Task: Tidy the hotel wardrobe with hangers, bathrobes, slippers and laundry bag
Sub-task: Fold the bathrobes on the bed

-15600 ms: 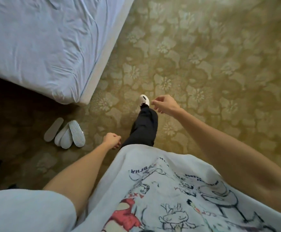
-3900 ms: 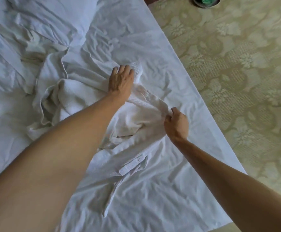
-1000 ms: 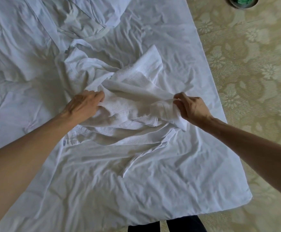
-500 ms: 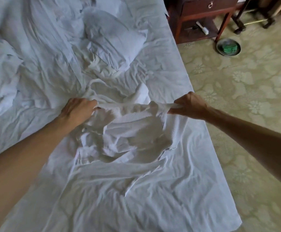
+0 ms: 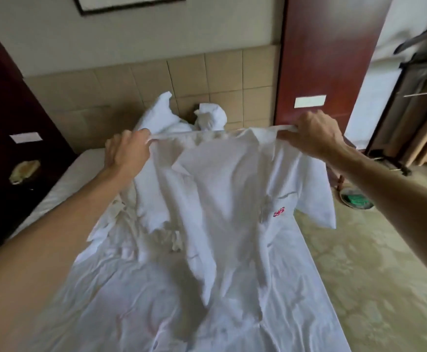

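above the bed (image 5: 296, 288), left hand (image 5: 127, 154) and right hand (image 5: 311, 137) grip bathrobe (image 5: 227, 204)

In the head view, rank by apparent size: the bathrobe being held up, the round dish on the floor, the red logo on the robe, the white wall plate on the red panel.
1. bathrobe
2. round dish
3. white wall plate, close to the dish and farther away, so unsure
4. red logo

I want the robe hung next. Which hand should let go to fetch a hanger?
Probably the right hand: the clothes rack stands on its side, by the curtain. The left hand can hold the bathrobe up meanwhile. No hanger is visible.
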The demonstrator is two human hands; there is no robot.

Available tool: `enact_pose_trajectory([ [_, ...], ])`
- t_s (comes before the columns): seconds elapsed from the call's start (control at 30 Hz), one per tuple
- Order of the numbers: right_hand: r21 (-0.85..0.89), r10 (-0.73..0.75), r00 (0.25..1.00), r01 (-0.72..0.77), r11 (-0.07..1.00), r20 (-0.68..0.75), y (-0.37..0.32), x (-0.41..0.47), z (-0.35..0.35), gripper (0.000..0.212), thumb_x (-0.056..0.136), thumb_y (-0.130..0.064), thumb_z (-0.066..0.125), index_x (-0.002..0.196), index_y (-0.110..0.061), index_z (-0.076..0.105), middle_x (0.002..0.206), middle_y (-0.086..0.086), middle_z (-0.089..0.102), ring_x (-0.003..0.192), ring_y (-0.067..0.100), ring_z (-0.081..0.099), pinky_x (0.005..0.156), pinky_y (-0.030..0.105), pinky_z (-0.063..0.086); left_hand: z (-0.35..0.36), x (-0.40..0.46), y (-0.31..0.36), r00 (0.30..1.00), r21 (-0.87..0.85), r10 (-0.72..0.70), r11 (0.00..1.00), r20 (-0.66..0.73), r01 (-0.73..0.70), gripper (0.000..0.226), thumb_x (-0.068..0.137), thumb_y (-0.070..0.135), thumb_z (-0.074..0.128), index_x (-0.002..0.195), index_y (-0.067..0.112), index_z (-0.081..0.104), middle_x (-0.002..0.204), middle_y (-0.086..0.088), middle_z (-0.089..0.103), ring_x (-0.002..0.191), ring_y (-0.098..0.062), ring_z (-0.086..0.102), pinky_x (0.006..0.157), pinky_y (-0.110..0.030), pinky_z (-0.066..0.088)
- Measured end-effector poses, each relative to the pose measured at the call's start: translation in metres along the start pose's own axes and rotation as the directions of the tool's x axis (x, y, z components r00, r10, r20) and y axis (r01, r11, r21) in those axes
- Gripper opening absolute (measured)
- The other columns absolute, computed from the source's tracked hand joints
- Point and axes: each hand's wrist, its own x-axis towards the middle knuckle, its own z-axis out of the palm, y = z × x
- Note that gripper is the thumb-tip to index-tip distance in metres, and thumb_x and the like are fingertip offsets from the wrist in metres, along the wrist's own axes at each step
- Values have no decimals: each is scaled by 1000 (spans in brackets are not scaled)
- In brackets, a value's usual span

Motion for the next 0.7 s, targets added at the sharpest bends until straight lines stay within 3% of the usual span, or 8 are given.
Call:
enact_pose_trajectory([
  [0.1,-44,144,989,-146,988,-45,-17,26,-56,61,89,-61,61,92,-1,72,68,11,58,57,27,52,54,29,36,-50,15,1,994,-20,-33,999,-107,31,17,100,19,49,106,13,64,100,-27,67,93,-48,62,76,-47,45],
  [0.17,-30,168,978,-173,984,-123,-26,37,-90,62,91,-61,59,88,0,71,64,9,51,59,28,50,59,32,38,-83,27,3,985,-51,-58,997,-165,51,22,99,17,47,110,15,65,104,-26,66,98,-47,61,81,-47,44],
  [0.3,-81,143,948,-172,982,-283,-48,52,-157,59,95,-54,57,99,3,70,93,28,66,85,44,64,69,40,42,-154,55,6,950,-84,-80,995,-302,57,22,101,24,52,107,15,71,105,-26,67,99,-46,63,79,-46,45],
  [0.47,-22,176,886,-205,978,-430,-68,67,-222,59,98,-50,54,108,6,67,108,34,62,98,51,60,83,48,48,-232,79,8,894,-75,-98,995,-438,73,15,90,9,57,95,11,72,94,-23,69,88,-44,64,70,-40,39],
  [0.53,1,185,873,-207,978,-451,-73,70,-239,62,99,-52,50,108,7,66,110,33,61,100,51,59,86,49,47,-254,85,6,881,-98,-124,991,-457,88,15,93,15,59,98,8,71,98,-23,69,91,-43,64,72,-41,42],
  [0.6,-12,175,868,-204,979,-465,-77,68,-253,66,100,-55,43,105,7,65,106,32,62,97,48,61,85,49,49,-266,87,1,879,-180,-169,979,-446,97,28,95,32,64,98,5,72,100,-24,69,95,-43,64,77,-43,46],
  [0.7,-22,187,885,-217,976,-427,-83,64,-266,68,102,-54,35,111,6,64,114,33,62,103,49,61,90,49,49,-267,79,-7,904,-262,-219,957,-367,125,56,92,55,62,67,6,56,76,-16,62,77,-38,60,67,-40,45],
])
